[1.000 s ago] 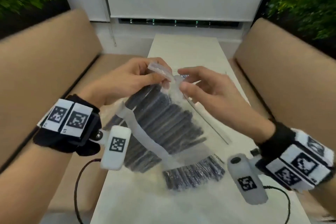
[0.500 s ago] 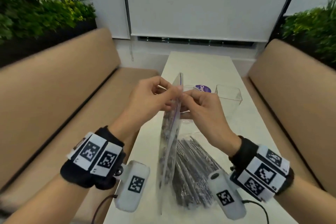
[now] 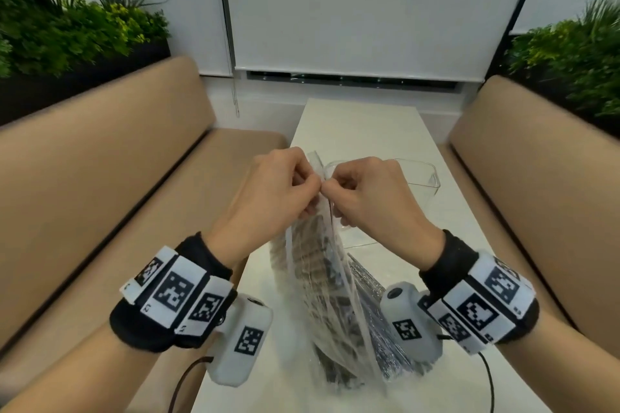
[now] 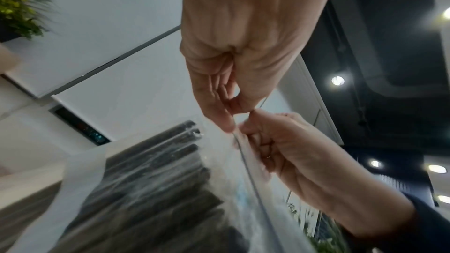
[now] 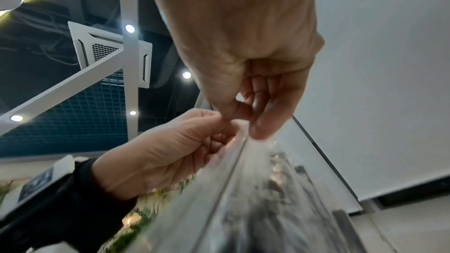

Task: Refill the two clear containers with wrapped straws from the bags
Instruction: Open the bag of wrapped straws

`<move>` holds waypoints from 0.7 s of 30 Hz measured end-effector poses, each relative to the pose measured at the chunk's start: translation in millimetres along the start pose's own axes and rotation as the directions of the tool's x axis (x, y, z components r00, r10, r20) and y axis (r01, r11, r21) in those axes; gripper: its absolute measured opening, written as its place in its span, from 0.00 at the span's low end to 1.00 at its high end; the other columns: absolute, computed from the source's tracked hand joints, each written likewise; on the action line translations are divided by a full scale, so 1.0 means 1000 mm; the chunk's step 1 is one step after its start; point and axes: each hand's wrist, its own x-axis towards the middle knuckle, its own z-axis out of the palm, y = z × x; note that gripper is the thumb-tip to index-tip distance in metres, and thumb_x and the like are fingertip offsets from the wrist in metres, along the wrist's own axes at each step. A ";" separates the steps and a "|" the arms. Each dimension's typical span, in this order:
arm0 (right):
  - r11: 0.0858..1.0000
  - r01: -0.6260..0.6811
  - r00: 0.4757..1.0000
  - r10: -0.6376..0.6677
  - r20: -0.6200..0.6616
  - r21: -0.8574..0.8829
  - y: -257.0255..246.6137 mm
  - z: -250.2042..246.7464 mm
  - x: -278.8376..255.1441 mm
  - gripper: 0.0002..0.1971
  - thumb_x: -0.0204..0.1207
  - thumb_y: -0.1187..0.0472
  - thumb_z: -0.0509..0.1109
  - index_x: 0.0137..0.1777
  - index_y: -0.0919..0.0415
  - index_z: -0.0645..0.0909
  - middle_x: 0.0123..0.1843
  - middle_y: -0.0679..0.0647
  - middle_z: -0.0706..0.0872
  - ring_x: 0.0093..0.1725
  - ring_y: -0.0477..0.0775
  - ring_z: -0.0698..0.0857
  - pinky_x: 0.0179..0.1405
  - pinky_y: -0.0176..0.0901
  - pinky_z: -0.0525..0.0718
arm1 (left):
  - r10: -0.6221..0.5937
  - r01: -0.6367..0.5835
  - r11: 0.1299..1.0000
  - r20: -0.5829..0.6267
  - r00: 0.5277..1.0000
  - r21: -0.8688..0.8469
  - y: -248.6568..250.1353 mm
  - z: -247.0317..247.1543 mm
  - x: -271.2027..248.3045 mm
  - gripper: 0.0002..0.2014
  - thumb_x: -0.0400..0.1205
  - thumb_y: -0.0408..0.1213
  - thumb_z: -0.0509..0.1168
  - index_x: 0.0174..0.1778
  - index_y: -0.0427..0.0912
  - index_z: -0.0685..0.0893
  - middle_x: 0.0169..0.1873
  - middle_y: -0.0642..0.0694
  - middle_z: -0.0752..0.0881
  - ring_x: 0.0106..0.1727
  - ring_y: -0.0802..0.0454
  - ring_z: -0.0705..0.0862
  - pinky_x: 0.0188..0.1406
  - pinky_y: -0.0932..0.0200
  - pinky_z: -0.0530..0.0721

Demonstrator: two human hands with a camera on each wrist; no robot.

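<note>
My left hand (image 3: 268,198) pinches the top edge of the clear plastic bag of dark wrapped straws (image 3: 322,288), thumb and fingers curled tight on the seal strip. The bag stands upright above the white surface (image 3: 355,131), its bottom resting there. My right hand (image 3: 372,201) has the same closed grip on the strip, its thumb touching my left one. Behind my right hand sits a clear rectangular container (image 3: 422,174). A second bag of straws (image 3: 385,342) lies flat just beside the upright one.
</note>
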 end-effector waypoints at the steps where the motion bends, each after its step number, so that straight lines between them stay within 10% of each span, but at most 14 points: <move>1: 1.000 0.001 0.999 -0.002 -0.034 -0.026 0.002 -0.001 0.001 0.17 0.73 0.62 0.68 0.27 0.73 0.78 0.24 0.70 0.83 0.28 0.68 0.86 0.30 0.59 0.86 | 0.044 -0.041 0.995 -0.030 0.999 0.086 -0.001 0.000 -0.002 0.09 0.80 0.30 0.66 0.33 0.38 0.79 0.24 0.44 0.88 0.24 0.53 0.88 0.28 0.61 0.85; 7: 0.998 -0.049 0.998 0.048 -0.044 -0.041 0.009 -0.013 0.000 0.15 0.72 0.63 0.69 0.28 0.72 0.75 0.28 0.72 0.82 0.25 0.64 0.77 0.28 0.52 0.79 | 0.271 -0.225 0.907 -0.086 0.959 0.356 -0.013 -0.007 -0.010 0.07 0.80 0.35 0.68 0.48 0.44 0.75 0.45 0.47 0.79 0.35 0.42 0.84 0.37 0.45 0.84; 11: 0.999 -0.051 0.998 0.051 -0.049 -0.006 0.003 -0.005 -0.002 0.13 0.74 0.60 0.69 0.30 0.66 0.80 0.22 0.59 0.80 0.26 0.55 0.77 0.29 0.47 0.72 | 0.107 -0.144 0.927 0.124 0.987 0.346 -0.004 0.009 -0.011 0.10 0.79 0.47 0.67 0.55 0.58 0.81 0.64 0.48 0.75 0.50 0.42 0.87 0.53 0.45 0.86; 15: 0.991 -0.124 0.991 0.121 -0.052 -0.050 0.010 0.011 0.002 0.09 0.71 0.53 0.70 0.41 0.57 0.75 0.29 0.47 0.79 0.31 0.50 0.79 0.30 0.46 0.75 | -0.014 -0.037 0.945 0.151 0.988 0.325 -0.001 0.022 -0.003 0.14 0.76 0.32 0.67 0.56 0.44 0.88 0.41 0.49 0.87 0.45 0.44 0.83 0.42 0.57 0.76; 21: 0.965 -0.194 0.977 0.207 0.056 -0.179 0.039 0.003 -0.004 0.10 0.74 0.67 0.65 0.52 0.58 0.70 0.40 0.57 0.84 0.41 0.65 0.84 0.40 0.57 0.84 | 0.156 -0.164 0.900 0.052 0.986 0.403 -0.017 0.014 -0.004 0.23 0.78 0.21 0.62 0.66 0.42 0.87 0.44 0.44 0.75 0.44 0.45 0.77 0.40 0.57 0.73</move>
